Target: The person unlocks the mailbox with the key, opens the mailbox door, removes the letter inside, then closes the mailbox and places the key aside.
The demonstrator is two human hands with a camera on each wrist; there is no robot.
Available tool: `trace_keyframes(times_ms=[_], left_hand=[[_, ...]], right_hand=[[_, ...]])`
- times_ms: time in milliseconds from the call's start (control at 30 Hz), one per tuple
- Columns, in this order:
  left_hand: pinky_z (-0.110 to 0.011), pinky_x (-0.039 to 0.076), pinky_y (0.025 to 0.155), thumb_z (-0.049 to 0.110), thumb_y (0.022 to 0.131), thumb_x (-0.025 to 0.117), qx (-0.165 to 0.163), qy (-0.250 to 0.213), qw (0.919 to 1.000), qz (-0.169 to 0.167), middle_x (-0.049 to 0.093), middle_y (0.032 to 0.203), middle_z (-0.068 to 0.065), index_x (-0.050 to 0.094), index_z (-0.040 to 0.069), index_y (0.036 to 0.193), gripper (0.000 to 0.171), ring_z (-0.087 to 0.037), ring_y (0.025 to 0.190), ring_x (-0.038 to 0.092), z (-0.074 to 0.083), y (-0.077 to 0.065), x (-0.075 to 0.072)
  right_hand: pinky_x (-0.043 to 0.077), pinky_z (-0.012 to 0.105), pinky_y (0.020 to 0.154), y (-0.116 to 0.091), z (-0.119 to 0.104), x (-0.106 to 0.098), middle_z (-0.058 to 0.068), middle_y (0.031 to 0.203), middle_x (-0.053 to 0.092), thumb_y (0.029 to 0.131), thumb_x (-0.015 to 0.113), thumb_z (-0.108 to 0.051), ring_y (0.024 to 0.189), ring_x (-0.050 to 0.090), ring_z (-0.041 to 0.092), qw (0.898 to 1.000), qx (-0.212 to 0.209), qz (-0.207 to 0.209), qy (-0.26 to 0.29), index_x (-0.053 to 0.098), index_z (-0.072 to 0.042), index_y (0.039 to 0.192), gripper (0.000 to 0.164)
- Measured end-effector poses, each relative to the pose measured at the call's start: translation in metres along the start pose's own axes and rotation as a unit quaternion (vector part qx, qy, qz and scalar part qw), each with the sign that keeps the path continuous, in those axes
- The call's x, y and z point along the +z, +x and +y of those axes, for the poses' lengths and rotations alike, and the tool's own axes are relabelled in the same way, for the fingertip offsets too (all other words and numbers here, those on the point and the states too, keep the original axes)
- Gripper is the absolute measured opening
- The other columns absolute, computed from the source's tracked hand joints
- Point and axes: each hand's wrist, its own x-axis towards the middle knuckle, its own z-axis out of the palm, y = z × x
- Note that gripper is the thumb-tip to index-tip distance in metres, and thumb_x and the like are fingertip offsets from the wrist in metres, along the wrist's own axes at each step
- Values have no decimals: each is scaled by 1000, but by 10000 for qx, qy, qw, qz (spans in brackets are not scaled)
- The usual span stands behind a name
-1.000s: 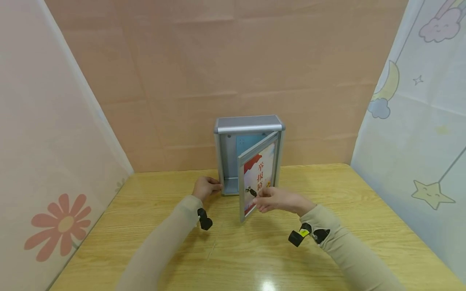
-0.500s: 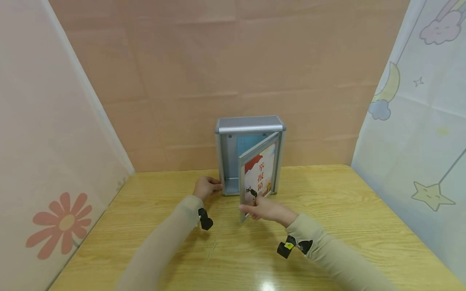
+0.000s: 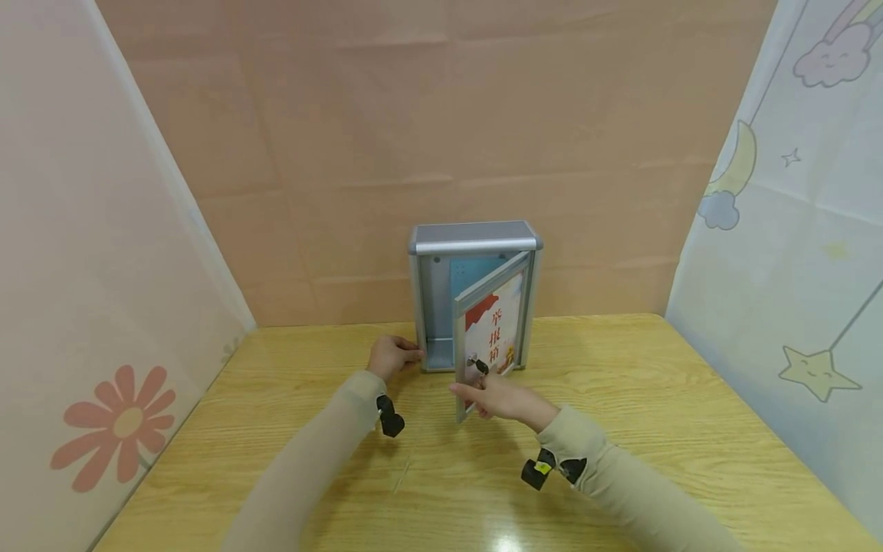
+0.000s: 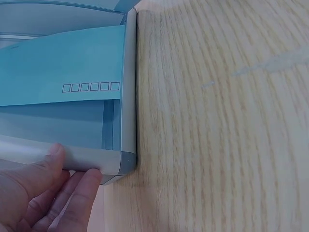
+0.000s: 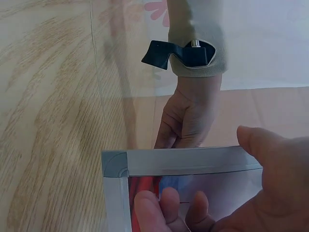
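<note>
1. Table (image 3: 441, 475): wood-grained top; the box stands upright on it, toward the far edge, in front of me.
2. Metal-framed box (image 3: 476, 234): lies between and just beyond my hands. Looks stiff and, I judge, fairly light, so a tug at the front could slide or tip it. Smooth frame, probably slippery; the side rail seems the best hold.
3. Door (image 3: 488, 326): ajar, free edge slanting out toward me, right side at the box's right frame. Rigid rim; should swing easily if taken by the free edge.
4. Blue envelope-like sheet (image 4: 72, 63): inside the box; thin, would crease if pinched hard.
5. Right hand (image 3: 507, 399): grasps the door's lower free edge, thumb over the rim, fingers curled across the front panel.
6. Left hand (image 3: 392, 356): grips the box's left rail low down, thumb on the front face, fingers outside.
7. Black-headed key (image 3: 481, 366): at the lock, just above my right fingers; contact unclear.
</note>
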Motion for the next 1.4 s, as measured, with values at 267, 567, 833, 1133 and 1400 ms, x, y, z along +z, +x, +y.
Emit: trace_keyframes(times_ms=[267, 567, 833, 1133, 1400], left_hand=[[-44, 57, 85, 5, 85, 73, -58, -51, 10000, -62, 71, 102, -20, 70, -6, 105, 23, -30, 89, 70, -1, 0, -1], [-44, 56, 87, 4, 87, 70, 2, -70, 9999, -98, 69, 106, -22, 68, -8, 109, 25, -36, 97, 69, 3, -5, -1], [-43, 57, 85, 4, 87, 70, 6, -56, 10000, -77, 70, 106, -22, 69, -7, 108, 24, -35, 95, 69, 3, -6, -2], [-45, 56, 88, 4, 88, 69, 79, -98, 9999, -98, 69, 108, -23, 68, -8, 109, 25, -37, 100, 67, 6, -11, -2], [-45, 55, 90, 4, 88, 69, 63, -172, 9998, -117, 68, 109, -23, 67, -9, 110, 25, -38, 102, 67, 5, -9, -3]], right_hand=[[19, 25, 48, -21, 6, -9, -7, 47, 26, 98, 48, -53, 46, 14, 9, 9997, -193, -71, -144, 36, -18, 53, 58], [55, 40, 74, -60, 22, -35, 9, 77, 62, 94, 59, -46, 78, 63, 21, 9999, 121, -27, 10, 59, -5, 82, 43], [56, 43, 82, -85, 51, -66, 11, 87, 57, 98, 58, -29, 85, 61, 26, 9970, -319, -353, 618, 51, 2, 95, 31], [56, 35, 82, -103, 87, -95, 9, 91, 55, 102, 49, -21, 85, 60, 18, 9903, -537, -681, 1089, 48, 3, 97, 24], [56, 29, 85, -109, 105, -110, 19, 108, 56, 102, 48, -19, 100, 62, 25, 9913, -355, -447, 1185, 47, 11, 107, 30]])
